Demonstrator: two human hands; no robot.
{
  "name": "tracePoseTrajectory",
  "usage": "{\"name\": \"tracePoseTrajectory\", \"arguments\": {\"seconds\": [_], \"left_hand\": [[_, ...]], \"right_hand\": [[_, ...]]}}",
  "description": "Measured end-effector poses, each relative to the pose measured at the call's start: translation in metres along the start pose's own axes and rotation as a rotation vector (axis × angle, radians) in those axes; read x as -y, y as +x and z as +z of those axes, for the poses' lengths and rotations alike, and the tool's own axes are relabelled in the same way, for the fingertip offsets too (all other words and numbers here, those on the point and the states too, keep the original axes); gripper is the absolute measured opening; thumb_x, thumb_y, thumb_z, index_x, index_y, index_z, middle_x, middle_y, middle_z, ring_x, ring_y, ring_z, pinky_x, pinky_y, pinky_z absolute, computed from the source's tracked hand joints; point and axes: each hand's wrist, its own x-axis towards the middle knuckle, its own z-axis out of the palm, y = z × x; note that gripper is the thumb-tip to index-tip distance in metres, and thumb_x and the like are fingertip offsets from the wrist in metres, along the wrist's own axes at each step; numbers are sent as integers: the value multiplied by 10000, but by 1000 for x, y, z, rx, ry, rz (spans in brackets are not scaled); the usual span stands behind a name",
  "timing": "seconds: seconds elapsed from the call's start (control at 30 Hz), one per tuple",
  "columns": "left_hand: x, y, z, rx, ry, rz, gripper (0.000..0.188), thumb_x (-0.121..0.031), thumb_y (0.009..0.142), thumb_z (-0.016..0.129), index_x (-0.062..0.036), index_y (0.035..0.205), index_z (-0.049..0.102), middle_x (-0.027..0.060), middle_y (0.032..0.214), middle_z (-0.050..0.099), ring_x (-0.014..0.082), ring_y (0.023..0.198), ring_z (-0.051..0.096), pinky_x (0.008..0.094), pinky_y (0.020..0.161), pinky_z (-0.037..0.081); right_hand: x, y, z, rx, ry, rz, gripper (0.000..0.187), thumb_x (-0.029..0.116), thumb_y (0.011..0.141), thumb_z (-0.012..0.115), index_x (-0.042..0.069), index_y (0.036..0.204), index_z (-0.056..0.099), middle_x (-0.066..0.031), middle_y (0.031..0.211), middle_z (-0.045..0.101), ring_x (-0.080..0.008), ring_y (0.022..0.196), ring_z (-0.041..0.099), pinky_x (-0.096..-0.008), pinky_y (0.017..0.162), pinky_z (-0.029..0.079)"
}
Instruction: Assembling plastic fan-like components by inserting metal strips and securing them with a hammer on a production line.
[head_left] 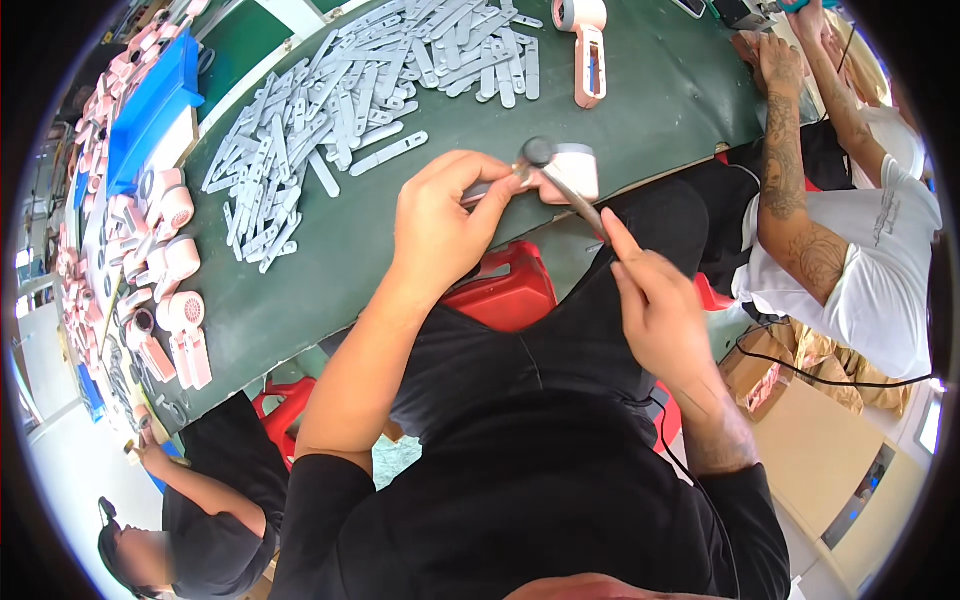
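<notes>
My right hand point(665, 310) is closed round the dark handle of a small mallet point(583, 207) with a round black head. The mallet's head lies just over the fingertips of my left hand point(445, 215). That left hand is closed on a pink handheld device, whose rounded white-and-pink head point(575, 170) sticks out to the right. A greyish strip shows at its grip, mostly covered by my fingers. Whether the mallet touches the device I cannot tell. Beyond my hands, one loose grey strip point(388, 153) with rounded ends lies on the green table.
A large heap of grey strips point(340, 90) covers the far left of the green table point(240, 330). Another pink device point(590, 60) lies at the back. Several pink devices point(180, 315) and a blue bin point(155, 110) stand left. Co-workers' arms point(785, 165) are at right; another person sits lower left.
</notes>
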Motion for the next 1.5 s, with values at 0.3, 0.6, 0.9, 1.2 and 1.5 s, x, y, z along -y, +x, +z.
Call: {"name": "tracePoseTrajectory", "arguments": {"seconds": [0.3,0.6,0.9,1.2,1.5], "left_hand": [[23,-24,-49,34,251,42,389,-310,777,979,-130,1084,821,24,1046,790,235,1122,679,411,998,414],[28,-26,-47,61,223,3,290,-264,789,978,-147,1011,833,-15,994,772,206,1071,648,392,1001,390],[29,-26,-44,23,171,-100,345,-310,780,973,-150,1049,828,4,1032,743,203,1067,646,389,1009,372],[10,-96,-109,-271,-102,-195,210,-82,955,867,-23,1145,801,14,1001,780,62,854,664,270,746,552],[114,-222,-356,-983,337,-427,538,-142,1045,781,99,1483,585,138,1231,759,169,1049,741,320,894,607]], "right_hand": [[22,9,-9,-88,26,-148,592,23,1021,678,230,1574,635,-131,806,579,-336,689,611,-450,653,527],[14,5,4,73,-47,-128,616,33,1015,689,201,1600,598,-127,796,564,-342,672,615,-469,639,530],[39,22,12,182,-75,-203,601,20,1015,678,195,1586,613,-129,856,627,-362,735,664,-448,677,561],[-18,194,-43,-183,5,-196,403,161,1008,788,0,1374,742,-137,1171,796,-152,1053,723,-328,963,561],[-96,316,-23,95,-82,-318,408,177,1016,742,65,1408,736,-133,1324,729,-256,1155,722,-358,1042,534]]}}
